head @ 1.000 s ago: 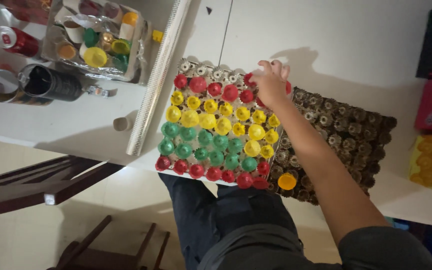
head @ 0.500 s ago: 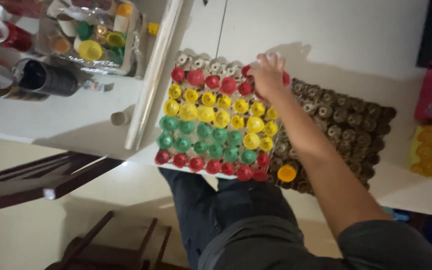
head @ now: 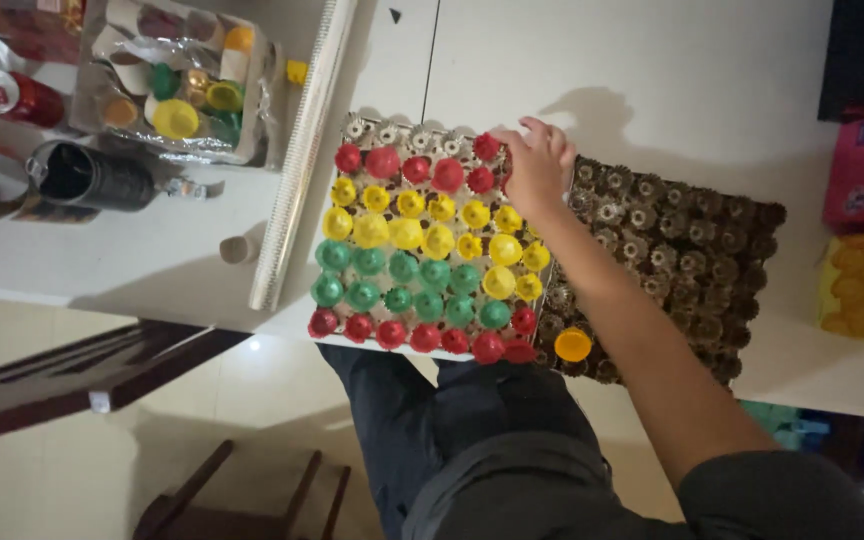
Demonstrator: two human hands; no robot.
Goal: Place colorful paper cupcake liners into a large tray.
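Our right hand (head: 537, 165) stays at the far right corner of the light tray (head: 427, 250) on the white counter (head: 632, 70), fingers curled over a red cap (head: 486, 147); a grip is unclear. The rows are unchanged, so filling looks nearly complete.

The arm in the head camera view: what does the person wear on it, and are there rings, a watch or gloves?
Only one arm shows, the right one. The right hand is bare, with no glove, and no ring or watch is visible. The forearm is uncovered. A dark grey short sleeve begins near the bottom edge. The left hand is out of view.
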